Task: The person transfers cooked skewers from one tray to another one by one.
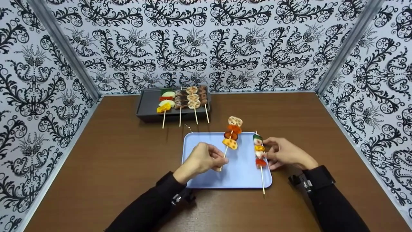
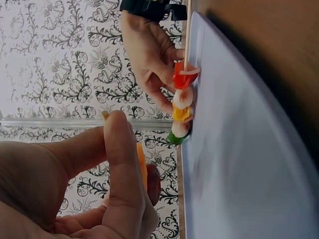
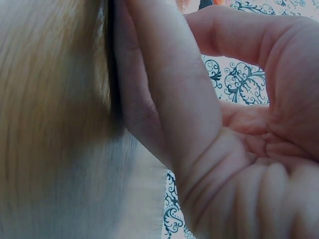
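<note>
The left hand [image 1: 203, 158] pinches a lotus-topped skewer [image 1: 230, 143], yellow, dark and orange slices below, above a pale-blue tray [image 1: 238, 175]. The right hand [image 1: 285, 154] meets a red-white-yellow-green skewer [image 1: 259, 154] along the tray's edge; its grip is unclear. Beyond, on the brown tabletop [image 1: 128, 154], a dark grill [image 1: 148, 100] bears four loaded sticks [image 1: 194, 97] before scroll-patterned walls [image 1: 206, 48].

Head view: bright, even light, source out of frame. Patterned wall [image 1: 180, 45] reads crisp; soft shadow on near side of grill pan [image 1: 149, 98], faint glare on near part of table [image 1: 112, 154]. Left wrist: wall partly washed out, tray [image 2: 234, 149] soft, table dim. Right wrist: table smeared, right hand [image 3: 192, 119] partly shaded.
</note>
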